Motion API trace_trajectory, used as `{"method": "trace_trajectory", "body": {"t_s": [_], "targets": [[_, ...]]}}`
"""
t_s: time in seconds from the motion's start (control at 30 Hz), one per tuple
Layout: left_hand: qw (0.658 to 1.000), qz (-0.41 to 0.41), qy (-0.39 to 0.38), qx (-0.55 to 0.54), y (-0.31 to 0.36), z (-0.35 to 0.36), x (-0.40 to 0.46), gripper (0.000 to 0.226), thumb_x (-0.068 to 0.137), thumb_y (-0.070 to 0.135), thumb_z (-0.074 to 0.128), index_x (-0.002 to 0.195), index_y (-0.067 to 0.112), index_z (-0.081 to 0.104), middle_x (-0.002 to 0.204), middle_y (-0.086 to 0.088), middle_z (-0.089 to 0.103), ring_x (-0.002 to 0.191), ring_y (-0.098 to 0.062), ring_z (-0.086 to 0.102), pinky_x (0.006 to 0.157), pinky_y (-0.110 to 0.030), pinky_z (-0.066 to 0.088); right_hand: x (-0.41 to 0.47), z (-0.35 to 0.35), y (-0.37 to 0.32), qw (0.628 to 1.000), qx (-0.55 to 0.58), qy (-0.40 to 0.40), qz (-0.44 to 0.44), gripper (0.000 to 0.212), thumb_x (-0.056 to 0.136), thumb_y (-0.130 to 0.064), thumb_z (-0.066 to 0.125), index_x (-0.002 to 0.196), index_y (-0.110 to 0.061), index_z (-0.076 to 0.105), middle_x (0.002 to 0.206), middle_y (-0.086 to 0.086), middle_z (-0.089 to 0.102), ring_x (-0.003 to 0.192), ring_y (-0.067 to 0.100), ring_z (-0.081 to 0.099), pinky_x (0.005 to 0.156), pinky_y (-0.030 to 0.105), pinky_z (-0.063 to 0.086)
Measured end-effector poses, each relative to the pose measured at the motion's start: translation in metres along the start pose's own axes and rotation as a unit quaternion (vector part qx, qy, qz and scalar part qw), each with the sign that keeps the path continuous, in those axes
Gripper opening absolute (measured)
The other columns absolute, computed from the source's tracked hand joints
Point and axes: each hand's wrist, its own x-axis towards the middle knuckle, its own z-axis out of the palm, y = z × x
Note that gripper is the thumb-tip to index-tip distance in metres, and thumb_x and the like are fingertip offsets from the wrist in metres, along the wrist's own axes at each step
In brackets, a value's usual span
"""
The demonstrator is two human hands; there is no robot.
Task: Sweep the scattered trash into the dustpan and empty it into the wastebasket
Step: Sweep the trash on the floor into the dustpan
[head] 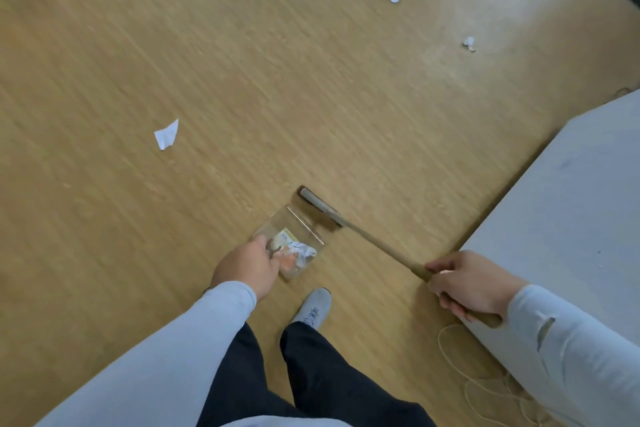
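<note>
Dustpan (pixel 291 243), clear plastic, sits low over the floor (pixel 242 80) with crumpled trash (pixel 294 253) inside; the left hand (pixel 247 265) is clamped on its near end. Right hand (pixel 467 284) is closed round the broom (pixel 374 243) handle, its head just beyond the dustpan. Paper scraps (pixel 167 135) lie well beyond, on open floor. A grey slab (pixel 571 201) borders the dustpan's right.

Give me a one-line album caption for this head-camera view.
Left hand steadies a clear dustpan holding swept trash while the right hand works the broom; paper scraps remain on the floor.
</note>
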Motion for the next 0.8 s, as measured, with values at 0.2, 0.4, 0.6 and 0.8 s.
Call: {"method": "trace_trajectory", "body": {"t_s": [0.2, 0.4, 0.6, 0.8], "targets": [[1.000, 0.006, 0.005, -0.004, 0.000, 0.001, -0.001, 0.022, 0.098, 0.044, 0.051, 0.103, 0.023, 0.056, 0.082, 0.004, 0.064, 0.074, -0.022, 0.062, 0.066, -0.036, 0.056, 0.018, 0.040, -0.031, 0.999, 0.025, -0.006, 0.023, 0.023, 0.091, -0.010, 0.056, 0.112, -0.008, 0.064, 0.062, 0.012, 0.064, 0.041, 0.020, 0.047, 0.052, 0.032, 0.047], [1.000, 0.012, 0.004, -0.023, -0.008, 0.000, -0.003, 0.026, 0.098, 0.044, 0.051, 0.112, 0.024, 0.058, 0.088, 0.003, 0.067, 0.079, -0.022, 0.064, 0.069, -0.037, 0.057, 0.001, 0.011, -0.022, 0.972, 0.207, -0.072, 0.083, 0.025, 0.097, -0.010, 0.059, 0.120, -0.003, 0.066, 0.067, 0.012, 0.061, 0.047, 0.015, 0.047, 0.041, 0.022, 0.040], [0.997, -0.018, 0.021, -0.067, -0.051, -0.030, -0.016, 0.036, 0.098, 0.045, 0.052, 0.127, 0.024, 0.059, 0.108, 0.003, 0.070, 0.091, -0.023, 0.064, 0.076, -0.034, 0.054, -0.032, 0.006, -0.049, 0.981, 0.186, -0.043, 0.026, 0.025, 0.096, -0.007, 0.059, 0.120, -0.003, 0.065, 0.070, 0.014, 0.061, 0.047, 0.015, 0.046, 0.039, 0.022, 0.039], [0.987, -0.061, 0.060, -0.139, -0.120, -0.081, -0.045, 0.029, 0.096, 0.046, 0.055, 0.117, 0.027, 0.064, 0.080, 0.007, 0.061, 0.080, -0.021, 0.064, 0.070, -0.033, 0.053, -0.045, 0.019, -0.116, 0.988, 0.152, -0.005, -0.013, 0.025, 0.096, -0.008, 0.058, 0.118, -0.002, 0.066, 0.071, 0.012, 0.063, 0.048, 0.014, 0.048, 0.042, 0.022, 0.037]]}}
